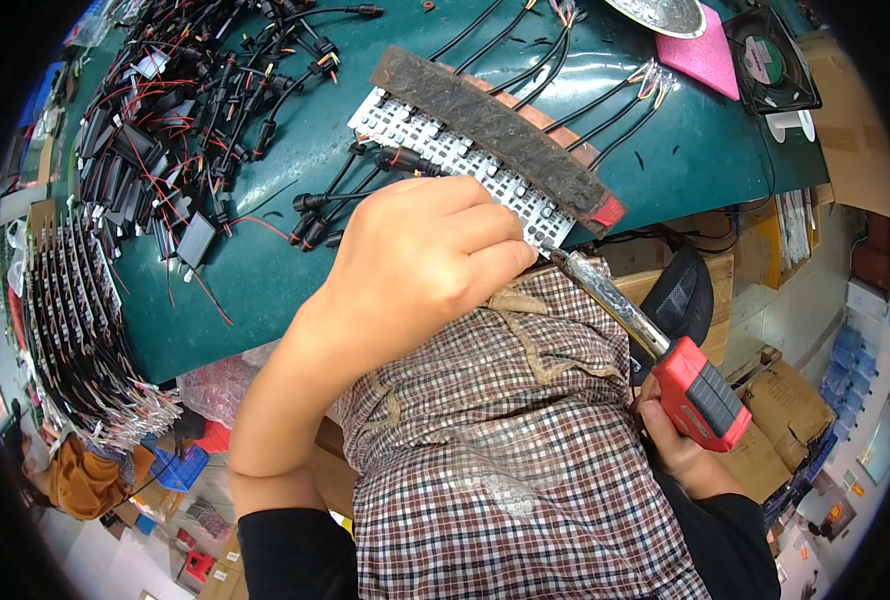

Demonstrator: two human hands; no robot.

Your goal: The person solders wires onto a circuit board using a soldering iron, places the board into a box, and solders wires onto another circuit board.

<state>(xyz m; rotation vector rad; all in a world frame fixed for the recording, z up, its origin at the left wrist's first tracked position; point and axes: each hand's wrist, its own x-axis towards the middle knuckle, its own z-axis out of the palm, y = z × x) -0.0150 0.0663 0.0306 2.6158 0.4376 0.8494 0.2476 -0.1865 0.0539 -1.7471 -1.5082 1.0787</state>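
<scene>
My right hand [673,440] is wrapped round the red and black handle of a soldering iron [703,398]. Its metal shaft slants up and left, and the tip ends close to the fingers of my left hand [435,240]. That left hand is closed at the near edge of a white perforated board [465,158]; its fingertips are hidden, so what they pinch does not show. Across the board lies a dark, worn bar [495,135] with a red end. Black cables [595,125] with bared wire ends stick out beyond it, while black connectors [405,160] lie on the near side.
A heap of black connector cables [235,90] and small black modules covers the table's left. Bundled wired strips [85,330] hang at the left edge. At the far right are a metal dish [665,12], a pink sponge [700,55] and a black fan [773,62].
</scene>
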